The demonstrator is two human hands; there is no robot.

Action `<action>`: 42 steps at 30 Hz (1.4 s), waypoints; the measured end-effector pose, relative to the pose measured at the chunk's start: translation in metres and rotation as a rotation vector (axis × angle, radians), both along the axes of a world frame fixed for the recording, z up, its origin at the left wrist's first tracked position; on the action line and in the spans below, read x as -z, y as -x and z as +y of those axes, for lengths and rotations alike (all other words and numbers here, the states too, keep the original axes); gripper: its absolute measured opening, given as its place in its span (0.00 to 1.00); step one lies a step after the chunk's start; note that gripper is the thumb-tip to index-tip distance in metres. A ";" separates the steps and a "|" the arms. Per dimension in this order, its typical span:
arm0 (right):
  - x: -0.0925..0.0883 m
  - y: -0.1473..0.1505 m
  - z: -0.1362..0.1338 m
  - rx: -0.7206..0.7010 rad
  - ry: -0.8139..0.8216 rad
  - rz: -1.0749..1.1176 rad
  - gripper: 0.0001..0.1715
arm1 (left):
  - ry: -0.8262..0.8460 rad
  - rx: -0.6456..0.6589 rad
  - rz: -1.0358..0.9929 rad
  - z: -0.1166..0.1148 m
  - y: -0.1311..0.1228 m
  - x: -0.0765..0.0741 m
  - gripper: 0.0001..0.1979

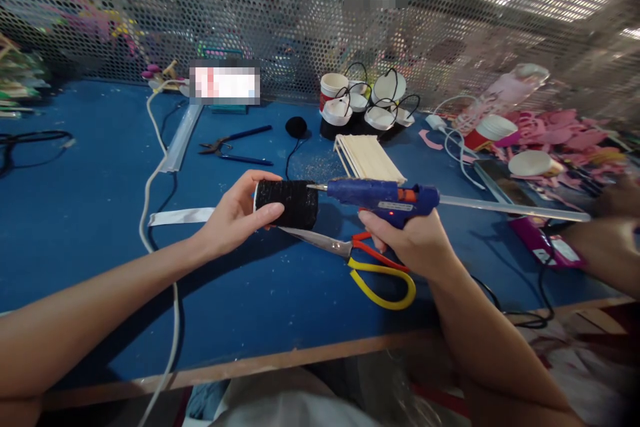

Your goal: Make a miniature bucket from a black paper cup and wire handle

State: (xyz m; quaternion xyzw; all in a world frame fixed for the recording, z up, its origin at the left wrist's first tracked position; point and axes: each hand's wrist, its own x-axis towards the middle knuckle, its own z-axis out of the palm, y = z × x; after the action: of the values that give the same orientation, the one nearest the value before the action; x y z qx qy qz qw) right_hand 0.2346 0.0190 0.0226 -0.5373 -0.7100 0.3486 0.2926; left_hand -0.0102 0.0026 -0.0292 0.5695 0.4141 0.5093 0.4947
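Observation:
My left hand (234, 215) grips a cup wrapped in black glittery material (290, 202), held on its side just above the blue table (90, 213). My right hand (413, 240) is closed round the handle of a blue hot glue gun (385, 195). Its metal nozzle touches the right end of the black cup. A clear glue stick (510, 208) pokes out of the gun's back toward the right. Scissors with red and yellow handles (370, 263) lie on the table under both hands.
Behind are a stack of wooden sticks (370, 157), white cups with black handles (370, 107), blue-handled pliers (235, 145), a black pompom (296, 126) and a white cable (150, 187). Pink foam pieces (565, 130) and another person's arm (607, 250) are at the right. A perforated metal screen (300, 13) backs the table.

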 end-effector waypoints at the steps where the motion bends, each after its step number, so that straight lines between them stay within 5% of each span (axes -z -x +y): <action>1: 0.000 0.000 0.000 -0.002 0.009 0.008 0.19 | 0.001 -0.002 -0.005 0.000 0.000 0.000 0.18; 17: 0.000 0.002 -0.001 -0.005 0.038 -0.007 0.16 | 0.217 -0.041 -0.221 0.004 -0.001 -0.004 0.18; 33: 0.004 -0.002 0.002 -0.005 0.015 0.029 0.21 | -0.036 0.029 -0.040 0.001 0.001 0.003 0.17; 42: 0.001 0.000 -0.003 -0.033 0.069 -0.003 0.17 | 0.096 -0.036 -0.133 0.002 -0.002 0.001 0.18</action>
State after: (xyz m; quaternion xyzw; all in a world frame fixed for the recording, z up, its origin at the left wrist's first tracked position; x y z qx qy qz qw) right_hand 0.2350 0.0164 0.0213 -0.5359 -0.7067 0.3768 0.2671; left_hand -0.0079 0.0047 -0.0301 0.5025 0.4145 0.5342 0.5389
